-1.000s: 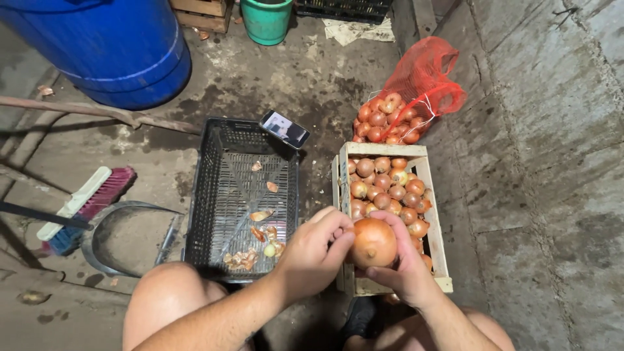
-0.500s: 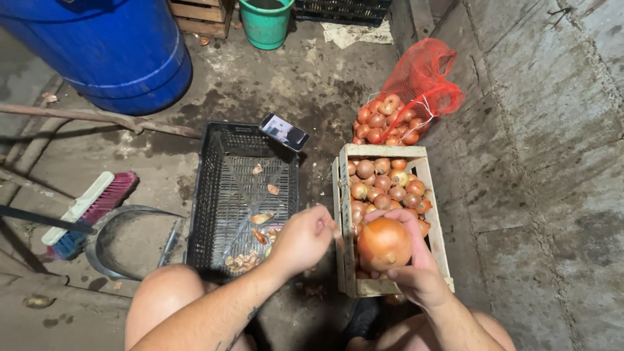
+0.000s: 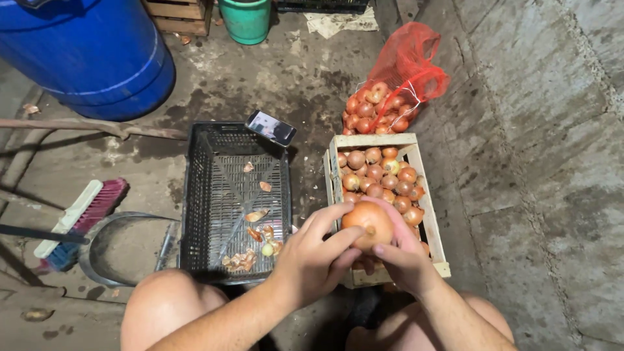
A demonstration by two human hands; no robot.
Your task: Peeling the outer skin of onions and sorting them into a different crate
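Blue barrel (image 3: 84,52) stands at the upper left on the concrete floor (image 3: 533,195), the largest item in view. A black plastic crate (image 3: 195,195) lies left of centre; its mesh bottom carries loose onion skins (image 3: 250,250), and a phone (image 3: 271,127) rests on its far rim. A wooden crate (image 3: 374,140) sits just beside it on the right, filled with onions. Beyond the wooden crate, touching its far end, a red net sack (image 3: 406,65) lies open with more onions spilling from its mouth. A green bucket (image 3: 246,19) stands at the top, and a broom (image 3: 81,218) lies at the left edge over a curved metal hoop (image 3: 97,260).

One onion (image 3: 368,224) is held over the near end of the wooden crate, above the onions stored there. Its stem end faces up toward the camera, so its axis runs roughly vertical.

The right hand (image 3: 403,260) cups the onion from below and from the right, fingers curled and closed on it. The left hand (image 3: 315,257) is partly closed, thumb and forefinger pressed against the onion's left side and top. Both hands touch the same onion. The near rim of the wooden crate is partly hidden behind the hands.
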